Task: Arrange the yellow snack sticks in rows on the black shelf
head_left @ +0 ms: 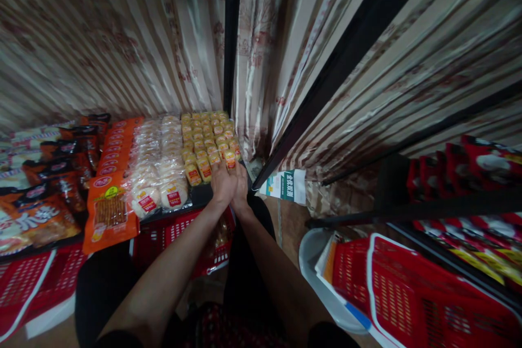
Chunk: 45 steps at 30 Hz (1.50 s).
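Rows of small yellow snack packs (204, 171) with red labels stand on a dark shelf (202, 193). At the front right corner of these rows, my left hand (223, 184) and my right hand (241, 187) come together, wrists nearly touching. Between their fingers is one yellow snack pack (230, 159), gripped from both sides. Left of the yellow rows lie clear bags of round white crackers (174, 194). The undersides of my fingers are hidden.
Orange snack bags (112, 212) and brown bread packs (55, 217) line the shelf's left. Red baskets (175, 236) sit below; another red basket (408, 288) lies right, by a pale tub (312, 253). Black posts (318, 98) rise before striped curtains (196, 27).
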Tool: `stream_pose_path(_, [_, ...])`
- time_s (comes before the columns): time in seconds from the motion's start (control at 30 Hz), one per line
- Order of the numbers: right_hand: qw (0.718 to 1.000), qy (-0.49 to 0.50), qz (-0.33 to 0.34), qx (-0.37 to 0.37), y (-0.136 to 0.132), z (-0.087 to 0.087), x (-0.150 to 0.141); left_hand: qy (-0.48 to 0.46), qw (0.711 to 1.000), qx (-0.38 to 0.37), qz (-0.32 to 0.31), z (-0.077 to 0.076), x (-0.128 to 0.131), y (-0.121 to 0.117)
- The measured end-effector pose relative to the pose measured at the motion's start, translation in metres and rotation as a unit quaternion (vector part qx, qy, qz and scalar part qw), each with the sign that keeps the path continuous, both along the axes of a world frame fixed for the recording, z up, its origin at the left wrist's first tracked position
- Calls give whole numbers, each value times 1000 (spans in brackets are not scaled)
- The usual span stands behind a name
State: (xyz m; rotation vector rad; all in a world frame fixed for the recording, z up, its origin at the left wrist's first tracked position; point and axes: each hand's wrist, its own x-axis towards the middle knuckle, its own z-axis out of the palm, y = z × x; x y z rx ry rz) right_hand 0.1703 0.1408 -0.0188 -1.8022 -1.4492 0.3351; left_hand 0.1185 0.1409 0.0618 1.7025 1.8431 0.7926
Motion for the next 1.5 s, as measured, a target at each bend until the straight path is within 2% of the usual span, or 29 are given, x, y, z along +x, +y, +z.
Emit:
stream_pose_path(0.23, [998, 53, -14, 28, 0, 4, -4, 18, 1000, -18, -13, 1, -6, 4])
stream_pose_path(0.37, [998, 44, -15, 32, -1, 5, -5, 14, 1000, -11, -24, -3, -9, 6])
stream_pose_path(0.53, [998, 36, 4, 49, -1, 2, -4, -8, 999, 7, -38, -7, -11, 0])
stream_pose_path(0.63, [997, 52, -7, 57, -2, 0, -4, -10, 999, 16, -41, -8, -13, -5])
stream_pose_path(0.97, [995, 60, -4, 80, -7, 3, -4, 42, 997, 23, -55, -18, -21, -7])
stream_pose_path(1.3, [995, 52, 1, 86, -8, 7, -4, 50, 997, 9, -54, -16, -19, -6])
stream_pose_path(1.5, [996, 60, -13, 65, -8, 7, -3, 65, 995, 30, -65, -10, -18, -8])
